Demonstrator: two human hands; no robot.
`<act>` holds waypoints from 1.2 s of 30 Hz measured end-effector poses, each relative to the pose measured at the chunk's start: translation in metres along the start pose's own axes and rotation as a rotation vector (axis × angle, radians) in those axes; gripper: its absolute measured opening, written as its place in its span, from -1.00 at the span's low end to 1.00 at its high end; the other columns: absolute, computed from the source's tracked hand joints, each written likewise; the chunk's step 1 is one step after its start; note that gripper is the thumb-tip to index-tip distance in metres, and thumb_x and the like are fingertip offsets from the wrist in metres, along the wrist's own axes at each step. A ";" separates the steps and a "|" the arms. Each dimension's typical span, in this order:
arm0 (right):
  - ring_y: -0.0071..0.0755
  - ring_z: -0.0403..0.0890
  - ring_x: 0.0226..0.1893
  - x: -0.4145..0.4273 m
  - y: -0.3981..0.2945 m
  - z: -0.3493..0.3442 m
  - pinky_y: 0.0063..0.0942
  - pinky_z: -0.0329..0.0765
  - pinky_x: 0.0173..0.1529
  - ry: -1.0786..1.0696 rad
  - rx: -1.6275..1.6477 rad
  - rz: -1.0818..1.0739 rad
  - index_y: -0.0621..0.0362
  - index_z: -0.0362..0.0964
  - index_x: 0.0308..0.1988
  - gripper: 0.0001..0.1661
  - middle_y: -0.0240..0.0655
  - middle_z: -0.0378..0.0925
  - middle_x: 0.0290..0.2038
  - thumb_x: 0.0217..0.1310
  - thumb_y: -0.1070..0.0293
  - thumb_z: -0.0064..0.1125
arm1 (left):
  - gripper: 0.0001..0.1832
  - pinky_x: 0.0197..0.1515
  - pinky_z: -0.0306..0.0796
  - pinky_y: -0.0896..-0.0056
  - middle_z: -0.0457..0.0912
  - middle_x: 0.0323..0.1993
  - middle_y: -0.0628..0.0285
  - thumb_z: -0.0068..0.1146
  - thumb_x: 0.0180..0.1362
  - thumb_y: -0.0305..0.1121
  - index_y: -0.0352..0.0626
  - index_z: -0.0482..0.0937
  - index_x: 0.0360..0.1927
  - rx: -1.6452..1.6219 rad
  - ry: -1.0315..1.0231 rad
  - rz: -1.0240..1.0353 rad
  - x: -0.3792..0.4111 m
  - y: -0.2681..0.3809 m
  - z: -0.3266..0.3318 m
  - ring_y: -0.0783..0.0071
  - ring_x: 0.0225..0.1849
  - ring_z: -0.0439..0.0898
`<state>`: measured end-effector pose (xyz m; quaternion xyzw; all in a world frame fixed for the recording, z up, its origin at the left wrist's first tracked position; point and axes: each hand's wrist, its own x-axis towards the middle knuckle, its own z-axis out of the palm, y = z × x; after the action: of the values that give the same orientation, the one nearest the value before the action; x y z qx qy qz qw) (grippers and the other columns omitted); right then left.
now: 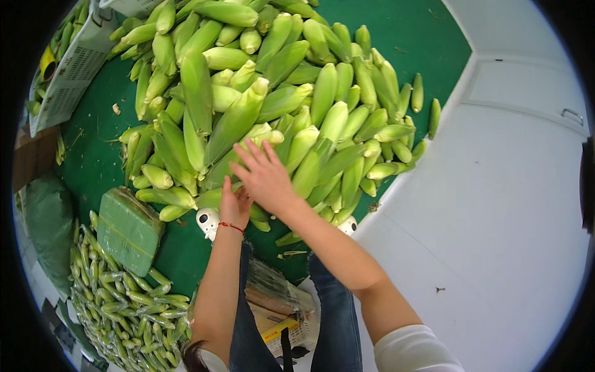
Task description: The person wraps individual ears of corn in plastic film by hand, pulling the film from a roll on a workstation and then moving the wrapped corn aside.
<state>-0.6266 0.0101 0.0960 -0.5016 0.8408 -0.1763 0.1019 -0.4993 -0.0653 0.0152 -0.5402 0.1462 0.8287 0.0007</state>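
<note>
A large pile of green-husked corn ears (pixel 325 88) lies on a green floor covering in front of me. My right hand (pixel 266 179) is spread flat, palm down, over the near side of the pile, its fingertips by the pale end of an ear. Just left of it and partly behind it, my left hand (pixel 236 204) touches or is close to a husked ear (pixel 211 197); its fingers are partly hidden, so its hold is unclear. A red cord bracelet (pixel 231 226) circles the left wrist.
Many plastic-wrapped green ears (pixel 135 307) lie at lower left, below a green wrapped block (pixel 128 232). A white plastic crate (pixel 76 74) stands upper left. Between my legs sits a basket (pixel 302 325) holding cardboard and plastic film. A white wall (pixel 483 209) borders the right side.
</note>
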 end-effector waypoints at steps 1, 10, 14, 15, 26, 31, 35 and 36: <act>-0.07 0.24 0.28 -0.006 -0.014 0.000 -0.01 0.11 0.37 0.001 0.065 0.048 -0.01 0.44 0.03 -0.53 -0.23 0.35 0.18 0.04 0.32 0.18 | -0.31 0.16 0.28 0.09 0.33 0.11 0.12 -0.10 0.29 0.16 0.00 0.06 0.32 -0.014 -0.008 -0.008 0.001 -0.003 -0.014 0.24 0.06 0.38; -0.05 0.48 0.06 -0.222 -0.025 -0.037 -0.21 0.39 0.15 0.223 0.557 0.853 0.14 0.52 -0.08 -0.71 -0.17 0.54 -0.02 0.20 0.31 0.16 | -0.51 0.00 0.37 0.27 0.52 -0.04 0.17 -0.01 0.30 -0.04 -0.12 0.34 0.17 0.612 0.148 -0.040 -0.043 -0.018 -0.026 0.28 -0.03 0.49; -0.36 0.55 -0.09 -0.346 0.067 0.002 -0.42 0.43 0.04 0.513 0.860 1.450 0.22 0.48 -0.07 -0.72 -0.24 0.57 -0.13 0.27 0.33 0.10 | -0.80 -0.41 0.42 0.36 0.57 -0.51 0.12 0.04 0.24 -0.28 -0.21 0.53 -0.35 1.503 -0.032 0.487 -0.081 -0.106 0.021 0.32 -0.53 0.53; -0.41 0.53 -0.12 -0.384 0.097 0.024 -0.43 0.43 0.04 0.564 0.854 1.565 0.24 0.47 -0.09 -0.72 -0.28 0.57 -0.17 0.26 0.32 0.12 | -0.85 -0.38 0.45 0.30 0.55 -0.51 0.05 0.10 0.18 -0.32 -0.19 0.53 -0.35 1.558 -0.196 0.565 -0.090 -0.136 0.048 0.16 -0.51 0.58; 0.01 0.39 0.18 -0.475 0.548 0.100 -0.23 0.31 0.24 0.692 0.501 1.573 0.38 0.28 0.14 -0.26 0.10 0.39 0.13 0.10 0.10 0.25 | -0.25 0.24 0.20 0.09 0.27 0.26 -0.09 0.25 -0.02 -0.14 0.07 0.28 0.30 2.399 -0.657 1.000 0.145 -0.430 0.279 0.01 0.23 0.29; 0.01 0.47 0.01 -0.449 0.662 0.095 -0.20 0.36 0.15 0.653 0.464 1.904 0.42 0.30 0.11 -0.02 0.04 0.45 0.06 -0.14 -0.09 0.41 | -0.08 0.04 0.38 0.15 0.47 0.02 0.02 0.36 -0.12 -0.07 -0.02 0.18 0.34 2.553 -0.610 0.762 0.185 -0.454 0.317 0.10 0.00 0.48; -0.09 0.47 0.00 -0.473 0.674 0.091 -0.22 0.42 0.08 0.760 0.871 1.756 0.38 0.26 0.12 -0.07 -0.09 0.47 0.01 -0.09 -0.05 0.37 | -0.17 -0.09 0.48 0.17 0.56 -0.08 0.00 0.37 -0.17 -0.12 -0.16 0.29 0.21 2.313 -0.729 0.600 0.197 -0.451 0.332 -0.01 -0.11 0.57; -0.13 0.47 0.00 -0.491 0.671 0.090 -0.23 0.43 0.06 0.917 0.997 1.642 0.37 0.26 0.12 -0.11 -0.13 0.47 0.00 -0.06 -0.03 0.35 | -0.19 -0.07 0.48 0.15 0.55 -0.05 -0.01 0.36 -0.16 -0.14 -0.18 0.30 0.19 2.192 -0.827 0.521 0.198 -0.454 0.341 -0.04 -0.09 0.56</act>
<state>-0.9030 0.7156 -0.2570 0.4321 0.7124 -0.5500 0.0572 -0.8143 0.4210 -0.1445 0.1008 0.8675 0.3493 0.3395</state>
